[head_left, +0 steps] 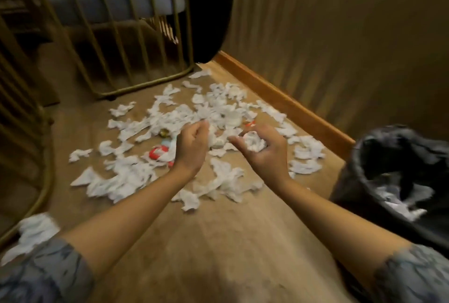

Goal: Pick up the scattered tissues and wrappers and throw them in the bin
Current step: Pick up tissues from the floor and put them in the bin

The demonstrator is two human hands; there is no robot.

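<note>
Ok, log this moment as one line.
right hand: grips tissue wad | left hand: curled, contents unclear | bin: right

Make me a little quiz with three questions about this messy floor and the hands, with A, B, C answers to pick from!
1. Where is the bin?
A. Behind the gold bars
B. On the floor at the person's right
C. On the chair

2. What colour is the bag lining the bin?
A. Black
B. Yellow
C. Pink

3. What is the right hand doing?
A. Resting flat on the floor
B. Pointing at the wall
C. Holding a crumpled tissue

Answers:
1. B, the bin stands at the right edge, near the skirting board.
2. A, the liner looks black, with white tissue scraps already inside.
3. C, its fingers curl round a white wad, above the scattered tissues on the carpet.
</note>
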